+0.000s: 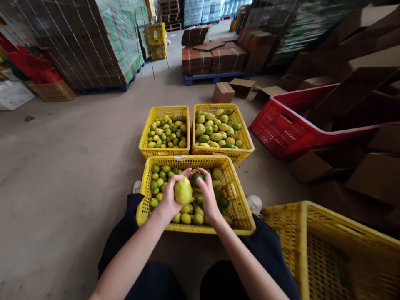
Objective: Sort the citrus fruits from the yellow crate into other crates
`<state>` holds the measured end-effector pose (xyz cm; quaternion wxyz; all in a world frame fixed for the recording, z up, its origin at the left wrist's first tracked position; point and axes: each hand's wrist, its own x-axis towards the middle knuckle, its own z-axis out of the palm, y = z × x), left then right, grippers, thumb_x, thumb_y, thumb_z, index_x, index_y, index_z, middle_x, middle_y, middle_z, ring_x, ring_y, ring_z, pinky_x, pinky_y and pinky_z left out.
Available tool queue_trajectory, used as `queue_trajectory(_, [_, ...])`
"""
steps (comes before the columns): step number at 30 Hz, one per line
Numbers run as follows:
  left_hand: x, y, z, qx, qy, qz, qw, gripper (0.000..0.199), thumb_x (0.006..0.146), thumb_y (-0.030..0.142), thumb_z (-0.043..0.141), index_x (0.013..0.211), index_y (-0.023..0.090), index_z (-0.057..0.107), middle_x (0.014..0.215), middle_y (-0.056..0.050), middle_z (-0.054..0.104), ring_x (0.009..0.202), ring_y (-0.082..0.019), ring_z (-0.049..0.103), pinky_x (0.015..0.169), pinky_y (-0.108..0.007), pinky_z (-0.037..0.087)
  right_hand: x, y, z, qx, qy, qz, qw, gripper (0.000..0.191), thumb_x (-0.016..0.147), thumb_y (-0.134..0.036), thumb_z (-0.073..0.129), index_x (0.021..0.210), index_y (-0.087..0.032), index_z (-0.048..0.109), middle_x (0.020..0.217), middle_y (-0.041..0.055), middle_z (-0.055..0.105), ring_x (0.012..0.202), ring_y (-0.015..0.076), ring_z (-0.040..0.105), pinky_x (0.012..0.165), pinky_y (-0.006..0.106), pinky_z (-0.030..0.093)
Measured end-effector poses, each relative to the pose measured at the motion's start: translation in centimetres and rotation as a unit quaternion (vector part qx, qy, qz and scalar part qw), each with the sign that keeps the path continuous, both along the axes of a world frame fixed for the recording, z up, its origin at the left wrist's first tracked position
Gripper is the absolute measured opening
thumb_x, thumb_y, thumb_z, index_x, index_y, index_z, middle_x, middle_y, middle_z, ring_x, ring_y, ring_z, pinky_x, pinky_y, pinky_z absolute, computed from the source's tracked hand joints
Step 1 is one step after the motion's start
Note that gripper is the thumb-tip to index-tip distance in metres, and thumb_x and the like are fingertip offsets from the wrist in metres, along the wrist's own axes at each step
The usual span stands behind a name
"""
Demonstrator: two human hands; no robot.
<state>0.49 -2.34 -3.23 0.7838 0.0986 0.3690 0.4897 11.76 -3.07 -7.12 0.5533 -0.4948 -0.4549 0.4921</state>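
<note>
A large yellow-green lemon (183, 191) is in my left hand (170, 196), its fingers wrapped round the far side. Close beside it, my right hand (208, 193) holds a smaller dark green lemon (196, 180) between thumb and fingers. Both hands are above a yellow crate (242, 204) between my legs. Small round green lemons (159, 182) lie in its left part, and larger yellow-green ones (197, 219) lie toward the front and right. My hands and forearms hide part of the fruit below.
Two yellow crates of fruit stand just beyond: smaller fruit in the left crate (144, 135), larger in the right crate (245, 143). At the right are another yellow crate (300, 233), a red crate (278, 125) and cardboard boxes (325, 162). Strapped cardboard stacks (214, 58) sit on a blue pallet behind.
</note>
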Motion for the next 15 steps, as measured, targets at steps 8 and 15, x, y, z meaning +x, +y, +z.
queue_trajectory(8, [0.4,-0.1,-0.5,-0.005,0.010,0.009,1.000,0.031,0.068,0.034,0.053,0.090,0.014,0.064,0.089,-0.006,0.068,0.094,-0.024,0.063,0.080,-0.031,0.050,-1.3,-1.7,1.2,0.177,-0.208,0.066,0.960,0.059,0.069,-0.044,0.070,0.120,-0.022,0.051,0.143,0.0142,0.034,0.134,0.0322,0.030,0.110,0.051,0.026])
queue_trajectory(15, [0.1,0.8,-1.1,-0.024,0.011,-0.004,1.000,0.020,0.076,0.022,0.049,0.085,0.013,0.063,0.091,-0.008,0.068,0.091,-0.022,0.064,0.082,-0.031,0.049,-1.0,-1.5,1.7,0.115,-0.058,0.044,0.991,0.038,0.078,-0.033,0.064,0.114,-0.025,0.054,0.124,0.0073,0.058,0.129,0.0260,0.041,0.109,0.046,0.028])
